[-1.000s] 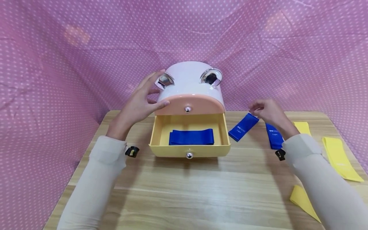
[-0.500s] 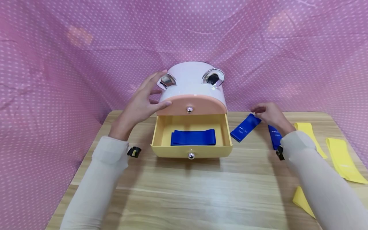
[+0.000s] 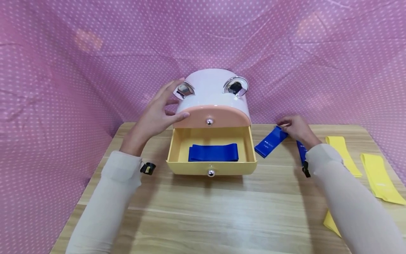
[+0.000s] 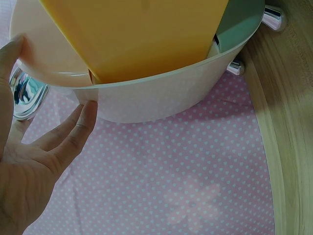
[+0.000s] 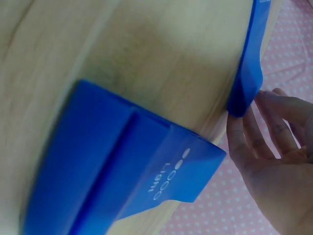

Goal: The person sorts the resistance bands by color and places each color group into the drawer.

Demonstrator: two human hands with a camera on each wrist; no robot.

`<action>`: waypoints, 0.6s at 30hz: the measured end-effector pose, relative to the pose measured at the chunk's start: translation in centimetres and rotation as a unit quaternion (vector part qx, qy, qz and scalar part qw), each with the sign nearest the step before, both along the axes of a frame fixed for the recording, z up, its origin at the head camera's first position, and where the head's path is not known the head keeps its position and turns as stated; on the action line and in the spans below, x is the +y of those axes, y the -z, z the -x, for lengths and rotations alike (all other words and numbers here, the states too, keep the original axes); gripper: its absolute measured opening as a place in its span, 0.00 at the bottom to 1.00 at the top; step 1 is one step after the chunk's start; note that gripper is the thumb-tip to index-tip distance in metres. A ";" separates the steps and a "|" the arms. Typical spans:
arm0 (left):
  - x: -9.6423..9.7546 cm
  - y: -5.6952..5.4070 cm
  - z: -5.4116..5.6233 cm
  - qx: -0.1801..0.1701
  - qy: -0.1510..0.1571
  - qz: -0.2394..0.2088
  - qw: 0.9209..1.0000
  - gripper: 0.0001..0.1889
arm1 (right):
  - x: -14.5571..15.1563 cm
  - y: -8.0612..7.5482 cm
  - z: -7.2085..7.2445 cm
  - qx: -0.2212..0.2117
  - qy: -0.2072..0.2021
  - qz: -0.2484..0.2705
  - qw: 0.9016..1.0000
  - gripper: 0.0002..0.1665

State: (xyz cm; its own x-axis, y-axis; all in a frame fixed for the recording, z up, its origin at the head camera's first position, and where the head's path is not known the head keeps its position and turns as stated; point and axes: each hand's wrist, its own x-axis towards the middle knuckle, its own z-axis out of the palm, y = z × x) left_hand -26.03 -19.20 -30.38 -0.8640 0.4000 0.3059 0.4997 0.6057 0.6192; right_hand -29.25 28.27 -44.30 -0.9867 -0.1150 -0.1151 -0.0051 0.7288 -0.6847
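Note:
A white desktop drawer box (image 3: 211, 88) with a peach top drawer (image 3: 193, 118) and two silver, eye-like ornaments stands at the back. Its lower yellow drawer (image 3: 187, 168) is pulled out, with a folded blue resistance band (image 3: 213, 152) inside. My left hand (image 3: 155, 114) grips the box's left side, thumb on the peach front and fingertips on the white wall. To the right of the box, my right hand (image 3: 297, 128) pinches the far end of a blue resistance band (image 3: 269, 143) marked in white. Another blue band (image 5: 146, 161), printed "Light", lies beneath the right wrist.
Yellow bands (image 3: 344, 155) are spread along the right side of the wooden table (image 3: 228, 215), one partly under the right forearm. Pink dotted cloth (image 3: 127, 46) hangs behind and to both sides. The open drawer juts toward the front.
My right hand has come slightly lower and closer onto the end of the blue band, its fingers now at that end. The left hand keeps its place on the box.

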 end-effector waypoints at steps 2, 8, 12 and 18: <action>0.0 0.0 0.0 0.000 -0.001 -0.001 1.000 0.50 | 0.0 0.2 0.1 0.001 0.005 0.002 1.000 0.20; 0.1 0.0 0.1 -0.002 0.001 -0.006 1.000 0.50 | -0.1 0.7 0.1 0.001 0.008 0.005 1.000 0.21; 0.1 0.0 0.2 -0.006 0.002 -0.009 1.000 0.50 | 0.0 0.9 0.0 -0.001 -0.002 0.002 1.000 0.22; 0.1 0.0 0.1 -0.007 0.001 -0.006 1.000 0.50 | -0.1 0.7 -0.2 -0.014 -0.016 -0.018 1.000 0.22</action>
State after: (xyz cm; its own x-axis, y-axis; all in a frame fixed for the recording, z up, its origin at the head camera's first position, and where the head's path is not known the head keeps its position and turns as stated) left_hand -26.18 -19.12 -30.41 -0.8673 0.3980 0.2990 0.4923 0.5965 0.6339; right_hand -29.05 28.18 -44.95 -0.9790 -0.1413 -0.1468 -0.0099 0.7527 -0.6583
